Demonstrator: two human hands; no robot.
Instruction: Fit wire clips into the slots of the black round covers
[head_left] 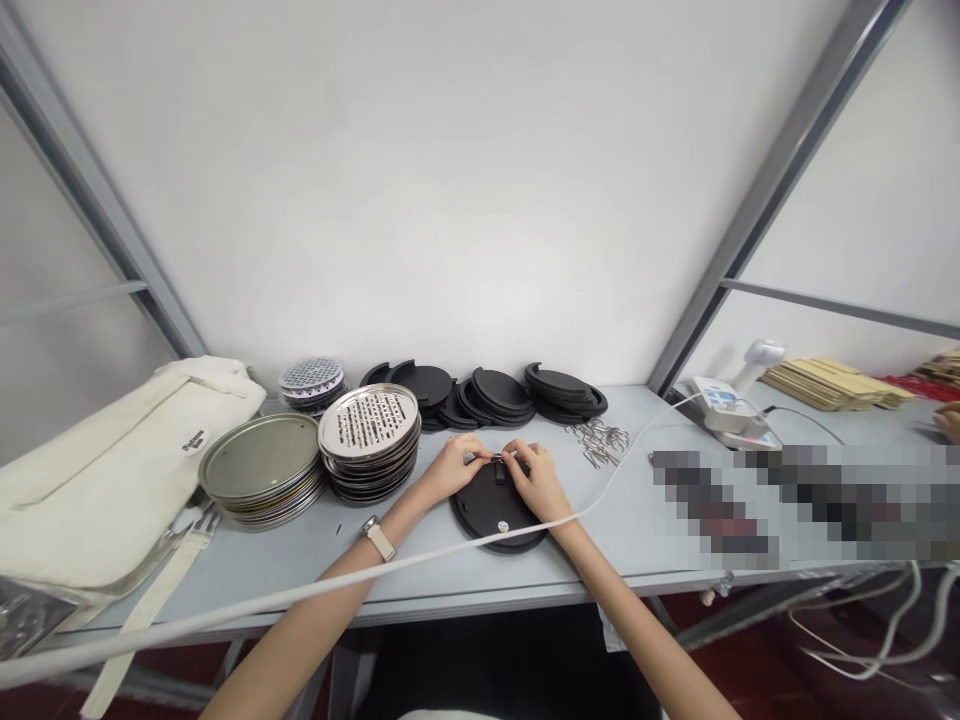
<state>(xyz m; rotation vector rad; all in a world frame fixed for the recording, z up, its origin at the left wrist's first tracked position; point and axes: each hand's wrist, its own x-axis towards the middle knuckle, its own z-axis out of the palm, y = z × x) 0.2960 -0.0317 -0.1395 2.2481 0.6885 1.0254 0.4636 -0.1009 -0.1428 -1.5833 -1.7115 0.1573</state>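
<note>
Left hand [454, 467] and right hand [539, 487] pinch small silver metal piece [497, 458] over round black plastic-looking disc [478, 508]; loose grip could let it slip.

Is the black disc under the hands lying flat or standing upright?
Lying flat: the black disc shows its broad face upward on the table.

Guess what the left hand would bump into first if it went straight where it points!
Past the small metal piece at its fingers, the left hand would probably meet the right hand first; depth is unclear.
</note>
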